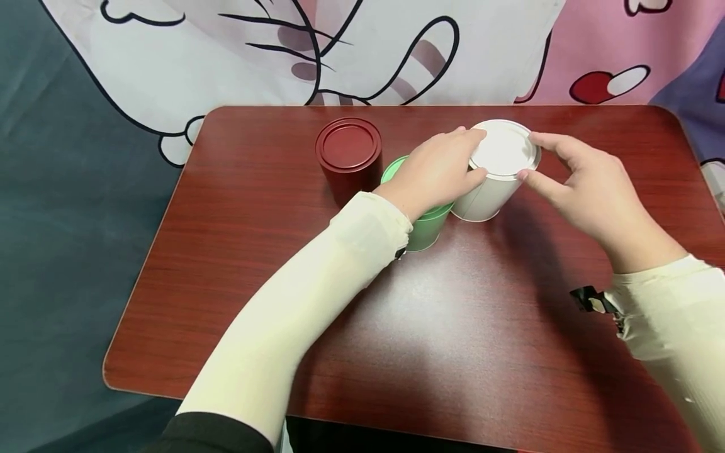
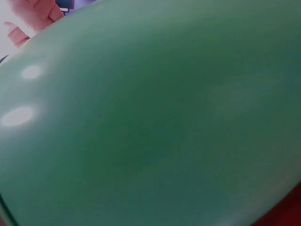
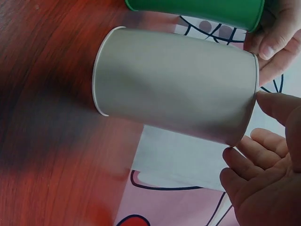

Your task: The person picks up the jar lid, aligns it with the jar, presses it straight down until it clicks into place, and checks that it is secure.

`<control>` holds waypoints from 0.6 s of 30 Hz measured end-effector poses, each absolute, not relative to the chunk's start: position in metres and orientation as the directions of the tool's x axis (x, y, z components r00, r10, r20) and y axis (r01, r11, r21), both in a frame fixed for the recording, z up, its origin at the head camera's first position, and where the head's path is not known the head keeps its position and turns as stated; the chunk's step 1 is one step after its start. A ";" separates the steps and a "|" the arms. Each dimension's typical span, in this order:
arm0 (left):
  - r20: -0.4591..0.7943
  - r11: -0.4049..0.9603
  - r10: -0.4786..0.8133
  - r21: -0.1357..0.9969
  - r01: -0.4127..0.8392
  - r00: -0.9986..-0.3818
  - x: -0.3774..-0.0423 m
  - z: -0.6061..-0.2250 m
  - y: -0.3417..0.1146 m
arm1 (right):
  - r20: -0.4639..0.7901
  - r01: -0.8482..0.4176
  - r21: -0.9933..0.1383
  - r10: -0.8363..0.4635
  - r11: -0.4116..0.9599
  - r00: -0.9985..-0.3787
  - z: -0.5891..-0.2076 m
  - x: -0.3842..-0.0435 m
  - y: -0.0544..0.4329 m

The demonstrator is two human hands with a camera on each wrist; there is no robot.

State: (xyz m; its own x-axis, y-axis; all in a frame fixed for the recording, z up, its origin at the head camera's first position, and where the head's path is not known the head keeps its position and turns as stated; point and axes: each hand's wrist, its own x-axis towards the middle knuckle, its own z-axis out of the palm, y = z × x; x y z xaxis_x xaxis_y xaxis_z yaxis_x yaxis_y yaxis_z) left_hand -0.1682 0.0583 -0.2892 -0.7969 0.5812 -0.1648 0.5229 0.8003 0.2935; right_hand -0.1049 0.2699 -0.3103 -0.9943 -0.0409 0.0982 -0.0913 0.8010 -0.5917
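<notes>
A white can (image 1: pixel 488 197) with a round white lid (image 1: pixel 504 148) stands at the back right of the table. My left hand (image 1: pixel 438 165) holds its rim from the left, thumb at the front and fingers toward the back. From the right, my right hand (image 1: pixel 591 182) grips the same rim between thumb and fingertips; the thumb (image 3: pixel 277 104) shows against the edge in the right wrist view. A green can (image 1: pixel 425 233) stands under my left wrist, its top partly hidden. Its green surface (image 2: pixel 150 113) fills the left wrist view.
A dark red can (image 1: pixel 348 151) with a lid stands left of the green can. All the cans are on a reddish-brown wooden table (image 1: pixel 238 207) with rounded corners. Behind it hangs a cartoon-printed cloth (image 1: pixel 198 69).
</notes>
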 end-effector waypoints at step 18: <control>-0.184 0.810 0.571 0.286 0.512 -0.800 -0.173 -0.293 0.060 | 0.115 -0.081 -0.585 -0.016 0.807 -0.993 -0.310 -0.109 0.267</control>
State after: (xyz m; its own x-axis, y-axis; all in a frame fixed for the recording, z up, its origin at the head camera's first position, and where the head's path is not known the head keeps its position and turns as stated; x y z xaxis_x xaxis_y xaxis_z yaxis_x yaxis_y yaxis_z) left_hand -0.1729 0.0602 -0.2930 -0.8004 0.5706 -0.1836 0.5120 0.8101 0.2856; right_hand -0.1088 0.2670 -0.3099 -0.9933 -0.0162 0.1148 -0.0808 0.8068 -0.5852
